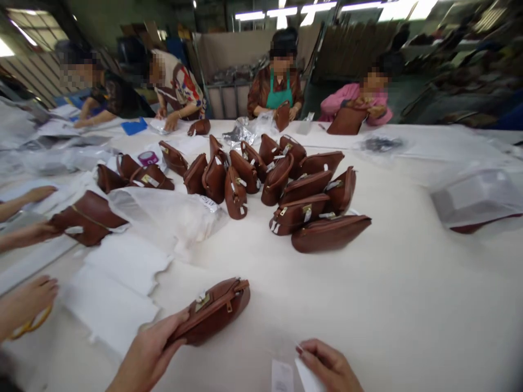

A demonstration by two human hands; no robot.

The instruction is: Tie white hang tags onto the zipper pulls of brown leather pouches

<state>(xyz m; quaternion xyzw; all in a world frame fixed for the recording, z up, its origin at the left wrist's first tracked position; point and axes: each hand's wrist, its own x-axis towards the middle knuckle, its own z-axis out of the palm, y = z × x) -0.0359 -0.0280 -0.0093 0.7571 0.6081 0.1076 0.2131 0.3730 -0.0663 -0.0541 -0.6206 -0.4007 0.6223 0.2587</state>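
My left hand (153, 348) grips the rear end of a brown leather handbag (214, 313), thumb on top and fingers beneath. The bag is tilted on the table, its zip and gold-coloured clasp showing. To the right, my right hand (329, 365) pinches a white tag (306, 375) between thumb and fingers; a thin strand seems to run from the pinch. Beside that hand, at the bottom edge, is a second white tag (281, 375) with faint print. Whether the two tags are joined, I cannot tell.
Several brown bags (278, 179) stand grouped mid-table. White paper sheets (118, 288) and a plastic bag (171, 218) lie left. Co-workers' hands reach in there, one near yellow-handled scissors (30, 324), another holding a brown bag (92, 218). More people work across the table. A wrapped item (478, 198) lies right.
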